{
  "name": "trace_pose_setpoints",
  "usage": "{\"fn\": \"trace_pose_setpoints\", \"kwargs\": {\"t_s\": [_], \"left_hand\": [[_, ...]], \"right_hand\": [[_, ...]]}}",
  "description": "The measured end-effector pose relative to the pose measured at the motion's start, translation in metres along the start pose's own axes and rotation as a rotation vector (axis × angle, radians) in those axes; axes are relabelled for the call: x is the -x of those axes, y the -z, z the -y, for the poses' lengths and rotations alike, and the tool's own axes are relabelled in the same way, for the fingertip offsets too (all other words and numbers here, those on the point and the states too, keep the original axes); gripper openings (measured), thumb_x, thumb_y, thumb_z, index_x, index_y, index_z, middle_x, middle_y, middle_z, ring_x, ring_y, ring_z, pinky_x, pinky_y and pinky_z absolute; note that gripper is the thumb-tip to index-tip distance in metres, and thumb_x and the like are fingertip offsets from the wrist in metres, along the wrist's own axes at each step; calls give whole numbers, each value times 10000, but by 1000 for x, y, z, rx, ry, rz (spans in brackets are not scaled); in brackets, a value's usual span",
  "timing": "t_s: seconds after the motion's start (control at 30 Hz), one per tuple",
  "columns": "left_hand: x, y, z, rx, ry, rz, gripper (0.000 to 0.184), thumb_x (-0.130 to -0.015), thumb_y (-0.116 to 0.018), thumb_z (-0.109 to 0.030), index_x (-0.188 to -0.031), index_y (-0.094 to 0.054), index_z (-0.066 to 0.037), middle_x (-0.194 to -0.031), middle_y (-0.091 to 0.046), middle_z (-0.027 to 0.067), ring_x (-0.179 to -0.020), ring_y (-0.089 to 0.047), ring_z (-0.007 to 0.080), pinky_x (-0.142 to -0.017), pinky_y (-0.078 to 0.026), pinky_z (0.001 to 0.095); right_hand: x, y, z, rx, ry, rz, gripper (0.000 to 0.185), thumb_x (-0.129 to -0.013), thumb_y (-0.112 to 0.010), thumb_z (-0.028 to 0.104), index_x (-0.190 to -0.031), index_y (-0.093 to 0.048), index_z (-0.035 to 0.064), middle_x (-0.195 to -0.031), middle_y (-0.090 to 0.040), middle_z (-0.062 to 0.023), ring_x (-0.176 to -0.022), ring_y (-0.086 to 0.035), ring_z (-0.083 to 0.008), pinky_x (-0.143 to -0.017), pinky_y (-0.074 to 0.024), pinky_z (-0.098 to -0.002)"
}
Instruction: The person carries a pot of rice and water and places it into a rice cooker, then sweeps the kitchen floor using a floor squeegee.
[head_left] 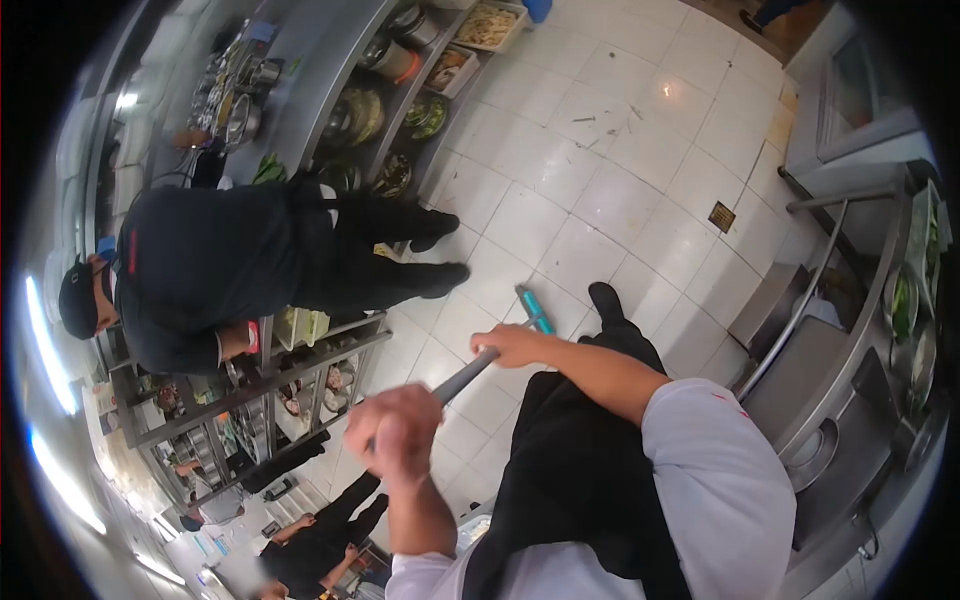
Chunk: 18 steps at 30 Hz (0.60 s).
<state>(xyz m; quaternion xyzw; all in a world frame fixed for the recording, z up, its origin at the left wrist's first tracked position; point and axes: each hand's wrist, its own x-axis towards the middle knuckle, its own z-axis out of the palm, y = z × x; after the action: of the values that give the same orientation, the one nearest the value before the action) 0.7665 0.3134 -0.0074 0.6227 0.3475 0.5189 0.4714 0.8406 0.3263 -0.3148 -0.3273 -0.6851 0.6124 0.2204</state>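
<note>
A grey pole (pixel 465 378) slants across the view, with a teal broom or brush head (pixel 535 309) at its far end, down at the white tiled floor (pixel 590 200). My left hand (pixel 395 430) is closed round the upper end of the pole, close to the camera and slightly blurred. Farther down the shaft, my right hand (pixel 510 345) is wrapped round it. Small dark scraps (pixel 600 118) lie scattered on the tiles beyond the brush head. One black shoe (pixel 605 302) of mine shows just right of the brush head.
At left a person in black (pixel 215 265) leans over a counter, feet near the brush. Shelves (pixel 400 105) hold food containers. Another person (pixel 310 555) stands at lower left. A metal rail and counter (pixel 820 370) line the right, near a floor drain (pixel 721 217).
</note>
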Motion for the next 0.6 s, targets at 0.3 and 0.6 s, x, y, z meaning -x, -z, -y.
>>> {"fn": "trace_pose_setpoints", "kwargs": {"t_s": [0.3,0.6], "left_hand": [[63,-21,71,117,-313,-316,329,-944,-415,-141,-625,-375,-69,-497,-387,53,-416,-345,158,-433,-365,356],[5,30,-101,311,-360,531,279,-824,-544,-106,-562,-450,-133,-491,-492,-13,-390,-487,104,-424,-482,235]], "right_hand": [[6,96,-54,222,66,-747,206,-829,-636,62,-1012,-567,128,-814,-599,-116,-846,-587,-334,-736,-462,-438],[58,24,99,122,165,-652,252,-882,-675,351,-896,-530,145,-584,-547,-118,-567,-568,-388,-609,-452,-483]]}}
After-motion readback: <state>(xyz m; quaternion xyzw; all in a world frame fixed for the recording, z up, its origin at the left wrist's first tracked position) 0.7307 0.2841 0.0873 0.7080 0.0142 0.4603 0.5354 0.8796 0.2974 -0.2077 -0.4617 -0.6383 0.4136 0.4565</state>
